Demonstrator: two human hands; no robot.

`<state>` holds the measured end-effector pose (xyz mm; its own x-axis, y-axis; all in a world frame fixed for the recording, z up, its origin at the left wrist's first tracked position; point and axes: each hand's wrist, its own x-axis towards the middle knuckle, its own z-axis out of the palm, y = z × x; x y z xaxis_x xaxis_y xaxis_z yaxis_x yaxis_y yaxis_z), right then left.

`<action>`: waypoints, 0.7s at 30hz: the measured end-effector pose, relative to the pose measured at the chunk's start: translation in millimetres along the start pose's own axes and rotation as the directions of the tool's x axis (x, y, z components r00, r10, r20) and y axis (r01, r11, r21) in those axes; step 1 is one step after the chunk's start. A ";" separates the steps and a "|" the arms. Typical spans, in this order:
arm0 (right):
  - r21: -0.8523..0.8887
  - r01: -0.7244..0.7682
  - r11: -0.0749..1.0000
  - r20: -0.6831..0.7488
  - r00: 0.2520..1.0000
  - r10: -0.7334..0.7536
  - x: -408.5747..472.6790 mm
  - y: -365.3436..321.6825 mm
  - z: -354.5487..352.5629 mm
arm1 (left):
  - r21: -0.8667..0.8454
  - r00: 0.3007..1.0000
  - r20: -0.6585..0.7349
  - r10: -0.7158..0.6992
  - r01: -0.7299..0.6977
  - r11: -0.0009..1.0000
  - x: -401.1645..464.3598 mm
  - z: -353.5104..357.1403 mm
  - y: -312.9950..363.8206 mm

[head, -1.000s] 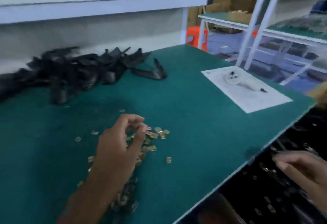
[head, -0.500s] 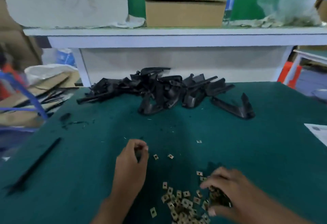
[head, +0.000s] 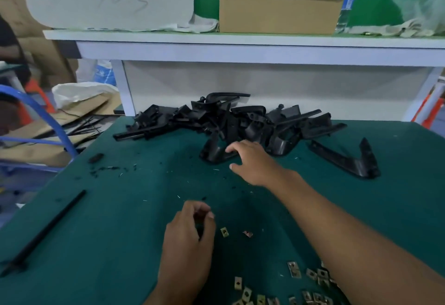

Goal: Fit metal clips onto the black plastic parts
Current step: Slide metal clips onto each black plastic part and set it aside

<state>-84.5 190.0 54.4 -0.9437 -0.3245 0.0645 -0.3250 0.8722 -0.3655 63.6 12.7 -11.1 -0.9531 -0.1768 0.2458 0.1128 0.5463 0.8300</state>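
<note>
A heap of black plastic parts lies at the far side of the green table. My right hand reaches forward to the heap's near edge, its straight fingers touching one black part. Nearer to me, my left hand has its fingers curled against the thumb and pinches a small greyish metal clip, mostly hidden. Several loose metal clips lie at the bottom right, partly under my right forearm. Two single clips sit just right of my left hand.
One L-shaped black part lies apart at the right. A long black strip lies near the table's left edge. A white shelf behind the heap carries a cardboard box. Cardboard and a blue frame stand left of the table.
My right hand has left the clips near me and reached forward to the heap of black parts. My left hand has stayed curled in about the same place.
</note>
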 end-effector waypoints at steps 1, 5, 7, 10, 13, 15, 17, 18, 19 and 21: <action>-0.023 -0.019 1.000 0.014 1.000 0.019 16.8 -0.4 6.1 | -0.001 1.000 -0.011 0.015 -0.015 1.000 0.5 0.8 -0.8; -0.166 -0.078 0.983 0.082 0.992 0.093 56.5 1.2 27.4 | 0.019 0.995 -0.043 0.086 -0.085 0.996 3.4 3.5 -4.3; -0.194 -0.078 0.978 0.064 0.994 0.092 59.7 2.1 32.3 | 0.025 0.994 -0.045 0.100 -0.099 0.995 4.1 2.9 -5.9; -0.128 -0.010 0.992 -0.024 1.000 0.007 45.4 -0.9 29.1 | 0.019 0.995 -0.026 0.094 -0.093 0.995 4.6 1.9 -8.1; 0.088 0.077 0.993 -0.111 0.992 -0.067 11.0 -11.5 15.5 | -0.017 0.998 -0.020 0.054 -0.055 0.998 2.9 -0.9 -6.8; 0.389 0.085 0.917 -0.141 0.989 -0.032 -23.2 -21.7 1.4 | -0.032 0.998 -0.036 0.050 -0.051 0.998 1.6 -2.2 -4.6; 0.800 0.034 0.599 -0.086 0.995 0.059 -63.4 -33.6 -12.5 | -0.043 0.996 -0.063 0.063 -0.066 0.997 -0.6 -5.6 1.8; 0.932 0.000 0.362 -0.034 0.995 0.090 -83.9 -37.0 -17.7 | -0.068 0.993 -0.087 0.078 -0.084 0.994 -1.6 -7.5 4.6; 0.994 -0.044 0.098 0.038 0.997 0.064 -103.4 -37.6 -19.9 | -0.111 0.989 -0.109 0.097 -0.109 0.988 -3.0 -9.2 8.0; 0.940 -0.224 -0.257 0.211 0.974 -0.079 -138.4 -42.0 -21.5 | -0.258 0.990 -0.077 0.120 -0.136 0.957 -7.8 -12.6 16.2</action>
<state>58.4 206.2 80.8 -0.8807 -0.4620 -0.1043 0.3537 -0.4950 -0.7936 76.4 12.6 6.8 -0.9084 -0.1723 0.3809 0.3094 0.3357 0.8897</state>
